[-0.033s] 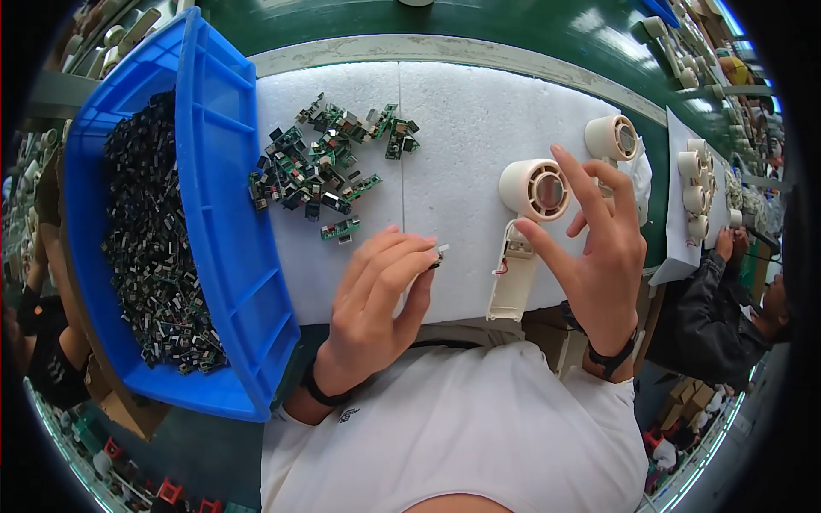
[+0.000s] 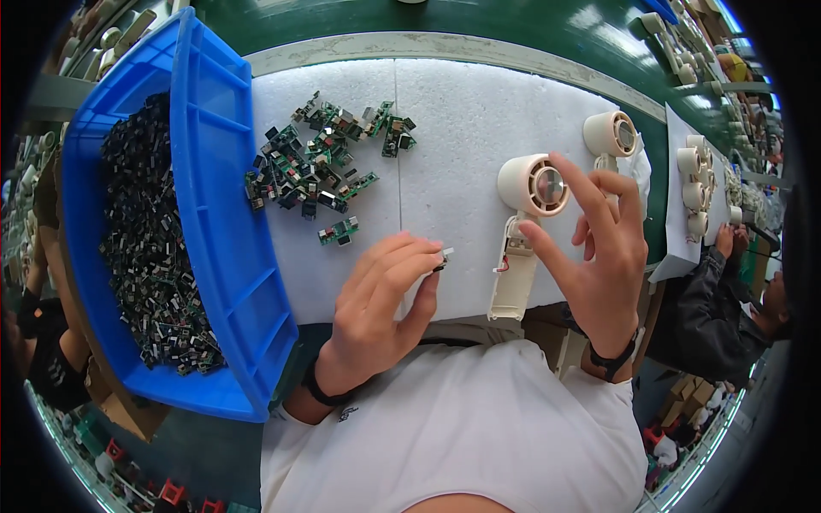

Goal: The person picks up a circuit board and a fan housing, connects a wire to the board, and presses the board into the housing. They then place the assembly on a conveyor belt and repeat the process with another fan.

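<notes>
Pinched in the left hand (image 2: 376, 303) fingertips is a tiny circuit board (image 2: 444, 257), near the middle of the white foam mat (image 2: 462, 128). Right hand (image 2: 599, 248), fingers spread, touches the cream fan shell (image 2: 523, 231).

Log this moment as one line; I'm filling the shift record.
left hand: pinches small part | right hand: open, fingers on cream fan | circuit boards piled on foam pad | blue bin at left

I see bright, even overhead light; the white foam pad (image 2: 479, 111) nearly glares (soft shadows only). Beyond the pad, fisheye bending and black vignette; centre sharp.
</notes>
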The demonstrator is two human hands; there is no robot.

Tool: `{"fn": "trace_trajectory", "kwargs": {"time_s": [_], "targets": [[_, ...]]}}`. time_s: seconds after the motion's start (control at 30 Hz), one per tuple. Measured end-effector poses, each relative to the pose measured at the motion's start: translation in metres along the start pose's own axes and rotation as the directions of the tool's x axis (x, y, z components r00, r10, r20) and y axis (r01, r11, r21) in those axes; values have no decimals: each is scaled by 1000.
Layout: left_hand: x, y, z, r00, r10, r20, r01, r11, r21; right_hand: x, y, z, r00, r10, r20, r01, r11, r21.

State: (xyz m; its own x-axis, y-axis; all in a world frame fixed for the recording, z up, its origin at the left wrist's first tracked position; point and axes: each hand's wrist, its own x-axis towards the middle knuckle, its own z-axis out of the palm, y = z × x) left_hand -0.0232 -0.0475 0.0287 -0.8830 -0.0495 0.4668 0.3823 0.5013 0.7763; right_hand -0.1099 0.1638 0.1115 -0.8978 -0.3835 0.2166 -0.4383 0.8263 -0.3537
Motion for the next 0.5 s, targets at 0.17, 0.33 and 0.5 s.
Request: {"fn": "trace_trajectory", "kwargs": {"time_s": [0.17,0.33,0.5], "targets": [[-7,7,11,981,-160,107,184,945,-271,-21,9,0,946,-165,278,131,982,136],[-7,2,17,980,-162,112,189,939,-287,-20,16,16,937,-236,258,196,965,173],[4,-1,14,997,-59,51,62,996,-58,-19,22,26,927,-305,219,255,939,230]]}}
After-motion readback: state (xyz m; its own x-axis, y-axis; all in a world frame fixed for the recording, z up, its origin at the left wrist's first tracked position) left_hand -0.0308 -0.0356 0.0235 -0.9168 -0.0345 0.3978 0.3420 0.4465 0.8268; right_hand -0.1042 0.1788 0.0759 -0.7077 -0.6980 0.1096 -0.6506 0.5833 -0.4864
